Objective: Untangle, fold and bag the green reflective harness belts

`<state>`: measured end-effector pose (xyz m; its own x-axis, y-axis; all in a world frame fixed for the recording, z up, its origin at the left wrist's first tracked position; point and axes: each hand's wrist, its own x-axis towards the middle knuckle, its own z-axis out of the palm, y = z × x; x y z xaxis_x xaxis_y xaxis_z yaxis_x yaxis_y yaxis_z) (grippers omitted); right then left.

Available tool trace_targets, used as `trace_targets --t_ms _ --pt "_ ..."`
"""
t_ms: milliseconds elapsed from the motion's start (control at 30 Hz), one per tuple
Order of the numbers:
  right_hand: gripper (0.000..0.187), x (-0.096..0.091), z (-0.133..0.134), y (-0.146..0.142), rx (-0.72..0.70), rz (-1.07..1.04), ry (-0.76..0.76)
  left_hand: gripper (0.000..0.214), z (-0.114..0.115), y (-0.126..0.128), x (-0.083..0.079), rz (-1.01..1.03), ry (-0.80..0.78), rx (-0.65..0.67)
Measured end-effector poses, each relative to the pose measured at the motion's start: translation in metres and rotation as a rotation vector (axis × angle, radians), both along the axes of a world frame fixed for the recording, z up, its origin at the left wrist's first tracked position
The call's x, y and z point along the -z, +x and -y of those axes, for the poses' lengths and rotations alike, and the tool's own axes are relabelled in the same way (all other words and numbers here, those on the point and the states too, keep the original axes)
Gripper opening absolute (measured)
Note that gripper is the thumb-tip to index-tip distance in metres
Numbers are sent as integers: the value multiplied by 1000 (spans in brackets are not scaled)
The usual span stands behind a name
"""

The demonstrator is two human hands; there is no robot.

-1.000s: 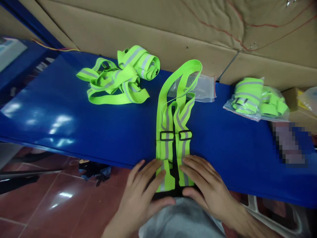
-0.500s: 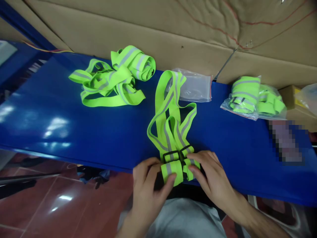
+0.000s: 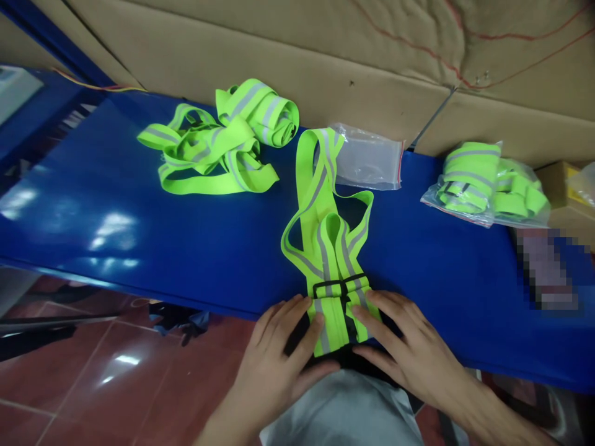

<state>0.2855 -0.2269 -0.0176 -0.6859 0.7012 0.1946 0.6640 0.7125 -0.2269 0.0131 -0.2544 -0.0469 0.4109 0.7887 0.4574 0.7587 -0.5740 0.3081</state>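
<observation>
A fluorescent yellow-green reflective belt harness [image 3: 332, 328] with grey stripes lies at the front edge of the blue table, its straps looping away toward the back. Two black slide buckles [image 3: 328, 289] sit side by side across it. My left hand [image 3: 283, 341] rests on the left side of the folded end, fingers laid on the band and thumb apart below. On the right side, my right hand [image 3: 404, 334] touches the band with spread fingertips, its thumb also apart. Dark pieces show between the two folded halves; what they are is unclear.
A tangled reflective strap [image 3: 204, 155] and a rolled one [image 3: 260, 111] lie back left. Behind the harness is a clear zip bag [image 3: 367, 158]. Bagged reflective straps [image 3: 471, 179] and a cardboard box [image 3: 562, 186] stand at right. Cardboard sheets [image 3: 279, 56] line the table's back.
The folded end has been laid flatter and the buckles now line up side by side. My thumbs have come off the band, and my fingers have spread. The view has shifted slightly.
</observation>
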Motion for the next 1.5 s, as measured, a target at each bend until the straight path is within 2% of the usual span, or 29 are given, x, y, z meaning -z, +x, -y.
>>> trace_targets --t_ms 67,233,300,433,467,567,633,700,767,933,1033,1133,1333,1500 --pt "42 1 1 1 -32 21 33 25 2 -1 2 -9 43 -14" --pt "38 -9 -1 2 -120 12 64 28 -1 -5 -1 8 114 149" --pt "42 -14 -4 1 -130 -26 37 30 -5 -4 -6 32 90 170" --pt "40 -20 -13 -2 -117 -105 -32 26 -13 -1 -14 141 -12 129" --pt "39 -21 -14 -2 -122 -105 -27 28 -14 -3 -15 163 -50 134" --pt "35 -19 -15 0 -135 -58 24 56 -19 -19 -17 182 -192 191" --pt "35 -18 -14 3 -145 -27 51 52 -26 -34 -17 174 -245 129" --pt "36 -16 -14 6 -166 -13 68 32 -38 -45 -17 146 -246 -9" --pt "37 -15 -13 7 -189 -15 84 29 -53 -48 -19 105 -232 -64" --pt "35 -14 -10 8 -191 -13 122 35 -79 -42 -25 49 -66 58" --pt "32 -11 -5 9 -203 -30 128 29 -78 -45 -27 -72 24 71" --pt "30 -8 -2 11 -208 -45 116 24 -75 -50 -29 -174 35 33" --pt "32 -3 -1 12 -213 -38 112 23 -88 -32 -39 -8 -118 -167" --pt "33 0 0 10 -214 -34 140 19 -107 -18 -37 223 -282 -259"
